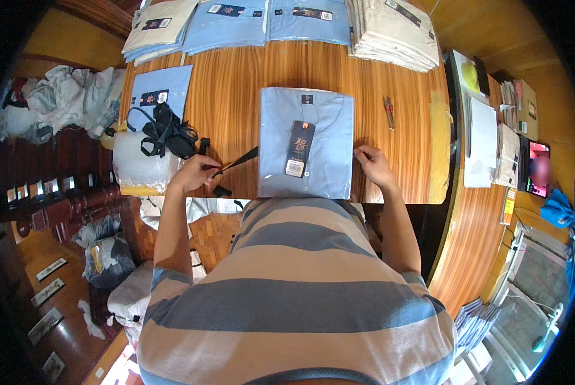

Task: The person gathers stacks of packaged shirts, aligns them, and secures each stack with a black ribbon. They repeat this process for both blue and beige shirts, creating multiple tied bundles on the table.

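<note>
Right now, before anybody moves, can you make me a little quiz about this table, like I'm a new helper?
1. Which hand pinches the end of the black strap?
2. What colour is the wrapped shirt between the two hands: A red, B blue, C green?
3. True or false: a tangle of black straps lies to the left of that shirt.

Key: 1. The left hand. 2. B, blue. 3. True.

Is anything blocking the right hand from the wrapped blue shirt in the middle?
Nothing visible: the right hand is close beside the right edge of the wrapped blue shirt. Whether they touch, I can't tell.
</note>
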